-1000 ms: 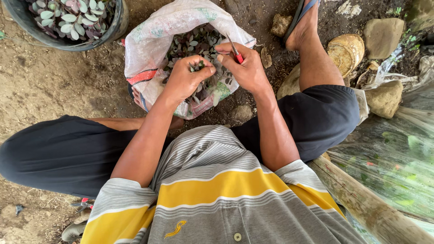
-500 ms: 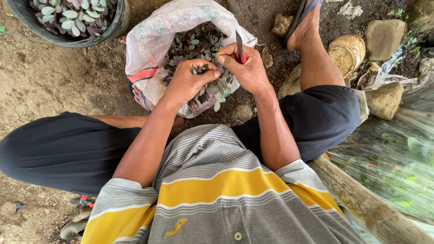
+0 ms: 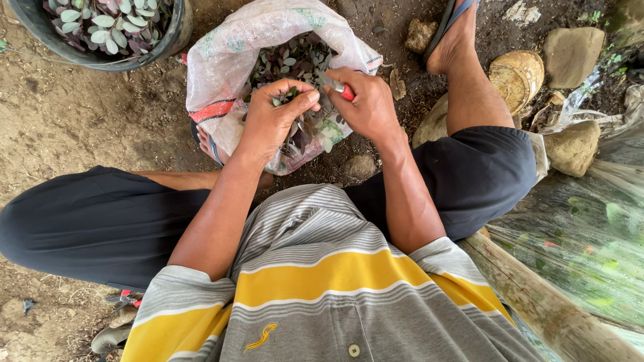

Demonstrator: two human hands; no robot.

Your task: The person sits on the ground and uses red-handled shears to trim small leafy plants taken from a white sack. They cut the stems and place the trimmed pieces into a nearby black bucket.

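My left hand [image 3: 276, 115] pinching 1 leafy cutting [image 3: 292, 94], right hand [image 3: 362, 104] gripping a red-handled knife [image 3: 337, 86] (above the open sack [image 3: 228, 60]).

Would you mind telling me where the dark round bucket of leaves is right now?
In the head view, the dark round bucket sits at the top left on bare soil, left of the white woven sack.

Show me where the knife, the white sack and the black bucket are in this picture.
knife [image 3: 341, 89], head view, on the red handle held in the right hand.
white sack [image 3: 221, 64], head view, on its left wall.
black bucket [image 3: 176, 32], head view, on the right side of its wall.
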